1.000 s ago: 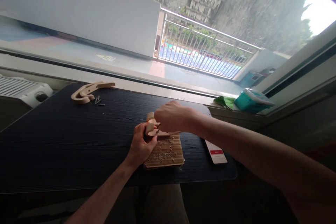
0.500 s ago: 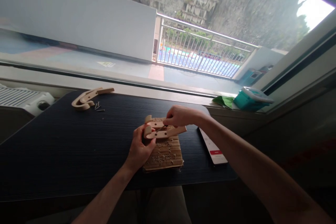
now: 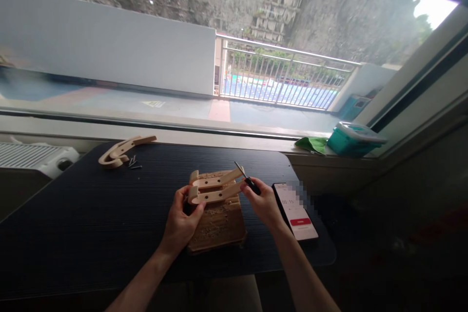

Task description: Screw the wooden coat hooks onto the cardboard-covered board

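Two pale wooden hooks lie side by side on a worn, pitted wooden block (image 3: pixel 218 235): a nearer hook (image 3: pixel 213 197) and a farther hook (image 3: pixel 209 183). Each has two dark spots, screws or holes, along its flat part. My left hand (image 3: pixel 182 223) is closed around the curled end of the nearer hook, thumb on its front side. In my right hand (image 3: pixel 266 206) is a screwdriver (image 3: pixel 252 185) with a black handle. Its shaft points up and left, above the hooks' straight ends. The right fingers are close to the nearer hook's end; I cannot tell whether they touch it.
More wooden hooks (image 3: pixel 116 152) lie at the table's back left, with several loose screws (image 3: pixel 134 163) beside them. A phone (image 3: pixel 297 214) lies right of my right hand. On the sill are a green cloth (image 3: pixel 311 144) and a teal box (image 3: pixel 353 140). A window runs behind the dark table (image 3: pixel 91 224).
My right hand has moved right and toward me, off the holes, and the screwdriver's shaft now points up and away. My left hand still holds the hook. The view has tilted slightly upward.
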`<state>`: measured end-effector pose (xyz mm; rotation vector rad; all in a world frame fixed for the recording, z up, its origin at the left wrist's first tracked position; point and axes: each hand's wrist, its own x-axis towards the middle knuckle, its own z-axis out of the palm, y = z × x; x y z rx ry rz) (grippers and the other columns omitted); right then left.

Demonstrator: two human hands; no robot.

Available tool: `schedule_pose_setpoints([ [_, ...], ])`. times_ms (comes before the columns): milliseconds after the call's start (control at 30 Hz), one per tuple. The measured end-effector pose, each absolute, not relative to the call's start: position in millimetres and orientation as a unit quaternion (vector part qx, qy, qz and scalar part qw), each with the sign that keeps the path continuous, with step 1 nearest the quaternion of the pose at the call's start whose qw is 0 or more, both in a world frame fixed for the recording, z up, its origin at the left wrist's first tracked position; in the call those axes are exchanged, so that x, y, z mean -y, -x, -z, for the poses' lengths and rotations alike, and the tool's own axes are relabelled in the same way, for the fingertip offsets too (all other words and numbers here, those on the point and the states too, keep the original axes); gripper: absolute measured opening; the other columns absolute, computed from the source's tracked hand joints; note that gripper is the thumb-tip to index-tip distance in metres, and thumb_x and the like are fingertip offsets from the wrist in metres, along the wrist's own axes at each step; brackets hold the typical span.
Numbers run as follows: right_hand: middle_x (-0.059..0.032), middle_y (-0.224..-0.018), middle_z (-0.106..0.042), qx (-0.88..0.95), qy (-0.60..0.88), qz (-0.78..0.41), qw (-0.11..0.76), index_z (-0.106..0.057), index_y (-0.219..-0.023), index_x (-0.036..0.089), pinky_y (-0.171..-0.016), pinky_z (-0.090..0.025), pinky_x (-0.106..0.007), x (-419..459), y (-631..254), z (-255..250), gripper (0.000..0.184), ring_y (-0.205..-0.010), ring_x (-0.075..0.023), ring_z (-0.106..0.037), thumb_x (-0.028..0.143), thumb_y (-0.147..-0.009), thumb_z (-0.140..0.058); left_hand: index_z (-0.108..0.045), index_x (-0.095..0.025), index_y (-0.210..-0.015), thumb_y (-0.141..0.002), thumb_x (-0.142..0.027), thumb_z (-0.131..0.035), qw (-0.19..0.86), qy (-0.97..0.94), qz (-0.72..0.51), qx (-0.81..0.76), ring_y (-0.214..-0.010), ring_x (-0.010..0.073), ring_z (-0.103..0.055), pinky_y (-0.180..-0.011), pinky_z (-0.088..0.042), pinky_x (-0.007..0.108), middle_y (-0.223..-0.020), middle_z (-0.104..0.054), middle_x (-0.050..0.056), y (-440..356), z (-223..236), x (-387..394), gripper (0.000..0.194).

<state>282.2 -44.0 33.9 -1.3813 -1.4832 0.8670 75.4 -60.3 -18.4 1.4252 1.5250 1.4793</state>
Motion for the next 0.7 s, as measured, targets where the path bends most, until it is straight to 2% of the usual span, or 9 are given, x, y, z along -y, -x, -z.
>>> schedule_pose_setpoints([
  [100, -0.0043, -0.084, -0.067, 0.588, 0.553, -0.336, 0.486, -0.064, -0.095, 0.012, -0.073, -0.045, -0.026, 44.7, -274.2, -26.8, 0.033, -0.079, -0.0168, -0.059, 0.039, -0.082, -0.05, -0.049, -0.022, -0.104, -0.072, -0.036, -0.064, 0.294, -0.536, -0.541, -0.578, -0.089, 0.0191, -0.06, -0.085, -0.049, 0.036, -0.098, -0.06, 0.004, -73.7, 21.5, 59.4, 0.038],
  [267, -0.0042, -0.08, -0.067, 0.594, 0.57, -0.327, 0.465, -0.065, -0.094, 0.012, -0.068, -0.045, -0.026, 44.0, -274.5, -30.6, 0.036, -0.074, -0.0171, -0.059, 0.042, -0.082, -0.049, -0.051, -0.021, -0.106, -0.07, -0.039, -0.064, 0.274, -0.537, -0.534, -0.593, -0.098, 0.0233, -0.059, -0.093, -0.045, 0.042, -0.104, -0.059, 0.007, -74.8, 24.0, 57.5, 0.043],
  [433, -0.0084, -0.098, -0.07, 0.59, 0.576, -0.309, 0.474, -0.065, -0.104, 0.013, -0.081, -0.047, -0.032, 54.1, -281.9, -34.8, 0.041, -0.091, -0.0226, -0.062, 0.044, -0.082, -0.051, -0.052, -0.022, -0.108, -0.07, -0.037, -0.064, 0.293, -0.531, -0.527, -0.595, -0.104, 0.0237, -0.058, -0.094, -0.046, 0.043, -0.115, -0.057, 0.008, -57.1, 16.9, 63.9, 0.043],
  [533, -0.0097, -0.098, -0.07, 0.58, 0.596, -0.297, 0.469, -0.064, -0.107, 0.013, -0.08, -0.048, -0.032, 70.9, -281.8, -31.7, 0.043, -0.09, -0.0234, -0.063, 0.045, -0.084, -0.048, -0.054, -0.023, -0.108, -0.071, -0.038, -0.063, 0.248, -0.515, -0.544, -0.614, -0.112, 0.0247, -0.053, -0.099, -0.043, 0.045, -0.117, -0.057, 0.007, -24.2, 8.5, 66.1, 0.041],
  [700, -0.0082, -0.093, -0.072, 0.606, 0.61, -0.291, 0.421, -0.066, -0.103, 0.016, -0.076, -0.05, -0.03, 90.4, -269.9, -17.2, 0.041, -0.086, -0.0238, -0.066, 0.048, -0.083, -0.05, -0.057, -0.019, -0.102, -0.068, -0.038, -0.06, 0.152, -0.456, -0.545, -0.687, -0.105, 0.0264, -0.058, -0.093, -0.046, 0.046, -0.108, -0.061, 0.009, 56.0, -0.1, 46.8, 0.039],
])
